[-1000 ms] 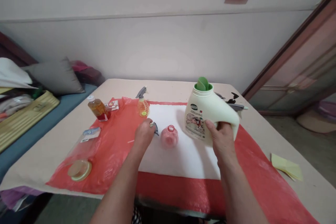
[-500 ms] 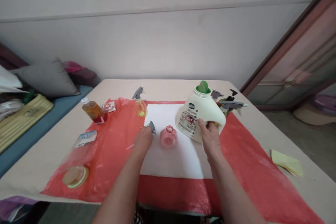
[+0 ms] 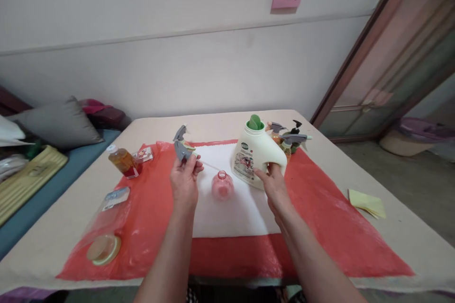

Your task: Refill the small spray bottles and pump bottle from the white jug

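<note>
My left hand (image 3: 185, 182) is closed on a grey trigger sprayer head (image 3: 182, 151), raised above the sheet's left edge. Its thin clear tube points right, towards the small pink see-through bottle (image 3: 222, 188). That bottle stands with its mouth uncovered on a white sheet (image 3: 231, 222). My right hand (image 3: 276, 191) grips the handle of a large cream detergent jug (image 3: 259, 154) at the sheet's right side. The jug is nearly upright, its mouth uncapped with a green piece inside. Behind my left hand, another spray bottle is mostly hidden.
Red plastic sheeting (image 3: 152, 227) covers much of the table. On the left are an amber liquid bottle (image 3: 122, 161), a clear packet (image 3: 115, 199) and a round lidded container (image 3: 104, 249). Several spray bottles (image 3: 287, 144) stand behind the jug; yellow paper (image 3: 367, 202) lies right.
My left hand has lifted the sprayer head and turned it so its tube points right. The jug, still gripped, has become more upright. The view has shifted right and up.
</note>
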A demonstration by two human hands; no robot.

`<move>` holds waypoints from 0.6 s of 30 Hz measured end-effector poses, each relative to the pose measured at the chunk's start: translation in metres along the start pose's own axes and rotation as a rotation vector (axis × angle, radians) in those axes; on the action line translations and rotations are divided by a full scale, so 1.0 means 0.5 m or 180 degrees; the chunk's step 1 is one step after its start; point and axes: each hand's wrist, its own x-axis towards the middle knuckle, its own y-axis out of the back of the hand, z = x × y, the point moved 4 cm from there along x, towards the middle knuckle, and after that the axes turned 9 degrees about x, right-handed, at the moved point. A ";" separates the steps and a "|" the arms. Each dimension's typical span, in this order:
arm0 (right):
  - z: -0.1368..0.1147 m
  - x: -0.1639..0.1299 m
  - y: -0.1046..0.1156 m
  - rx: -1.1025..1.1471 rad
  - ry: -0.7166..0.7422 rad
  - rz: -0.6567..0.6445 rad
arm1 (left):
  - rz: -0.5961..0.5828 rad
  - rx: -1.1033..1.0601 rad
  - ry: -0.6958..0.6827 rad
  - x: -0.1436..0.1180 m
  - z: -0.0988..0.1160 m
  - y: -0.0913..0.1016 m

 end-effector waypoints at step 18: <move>-0.002 -0.040 -0.016 0.0062 -0.0295 0.0458 | -0.1222 0.2204 0.0086 -0.040 -0.115 -0.053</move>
